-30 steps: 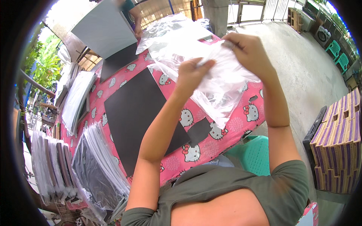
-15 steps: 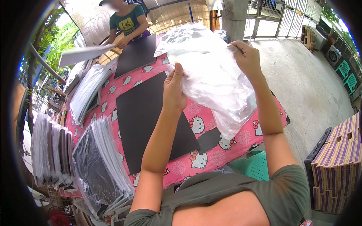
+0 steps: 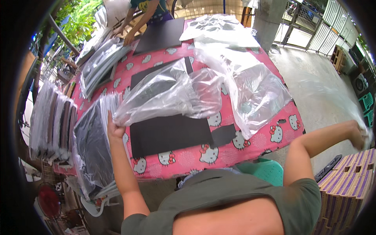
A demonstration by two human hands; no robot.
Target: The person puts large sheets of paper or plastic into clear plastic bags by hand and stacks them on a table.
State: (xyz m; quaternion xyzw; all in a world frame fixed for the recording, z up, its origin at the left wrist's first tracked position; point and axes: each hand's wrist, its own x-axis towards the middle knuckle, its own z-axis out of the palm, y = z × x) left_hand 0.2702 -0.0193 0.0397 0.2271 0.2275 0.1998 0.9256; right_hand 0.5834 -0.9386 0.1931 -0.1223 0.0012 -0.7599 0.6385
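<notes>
Left hand grips clear crinkled plastic bag at table's left edge, over flat black rectangular board. Right hand flung wide right, blurred, grip unclear; open concrete floor beyond.

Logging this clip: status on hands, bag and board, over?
Left hand shut on clear plastic bag, spread over black board. Right hand far right, blurred. Nothing blocking.
</notes>
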